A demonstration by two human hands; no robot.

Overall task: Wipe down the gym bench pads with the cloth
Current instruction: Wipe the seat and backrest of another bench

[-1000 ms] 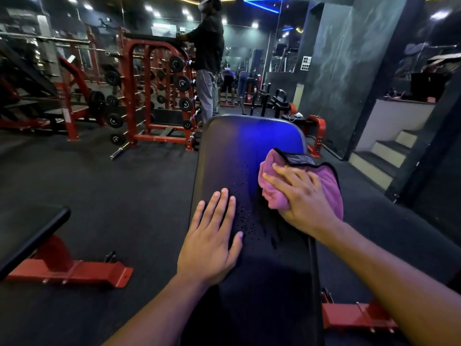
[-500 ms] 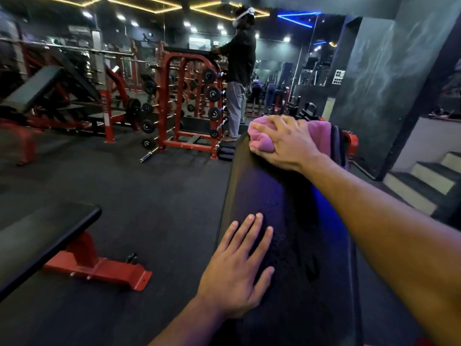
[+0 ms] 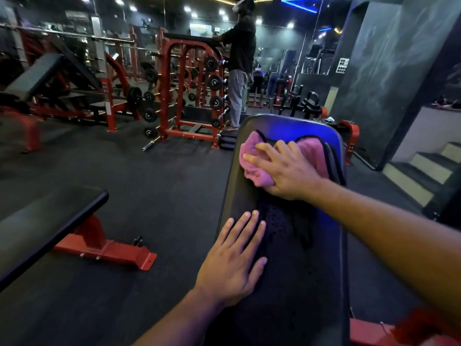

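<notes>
1. Two hands are on one black bench pad (image 3: 311, 283), which runs lengthwise away from the camera and ends in a rounded far edge with a blue sheen.
2. The right hand (image 3: 287, 171) presses a pink cloth (image 3: 254, 168) with dark trim onto the far part of the pad; its fingers are spread and lie nearly flat over the bunched fabric, palm down.
3. The cloth sits close behind the pad's rounded far edge and reaches its left edge, with some dark-trimmed fabric trailing toward the right edge.
4. The left hand (image 3: 234, 265) lies flat on the pad's left side, nearer the camera, fingers straight and slightly parted, the thumb out toward the pad's middle.
5. Between the two hands the pad surface carries a patch of dark speckles, probably droplets, though the dim light makes this hard to confirm.
6. To the left of the pad, dark rubber floor (image 3: 149, 176) lies open as far as a second bench (image 3: 45, 226) with a red foot, which stands well apart.
7. Beyond the far edge stands a red weight rack (image 3: 192, 91) loaded with black plates, and a person in dark top and grey trousers (image 3: 239, 71) stands beside it.
8. To the right, steps (image 3: 424, 176) rise next to a dark wall.
9. A small white sign (image 3: 342, 65) hangs on that wall; its print is too small to read, and the marks on the plates are likewise illegible.
</notes>
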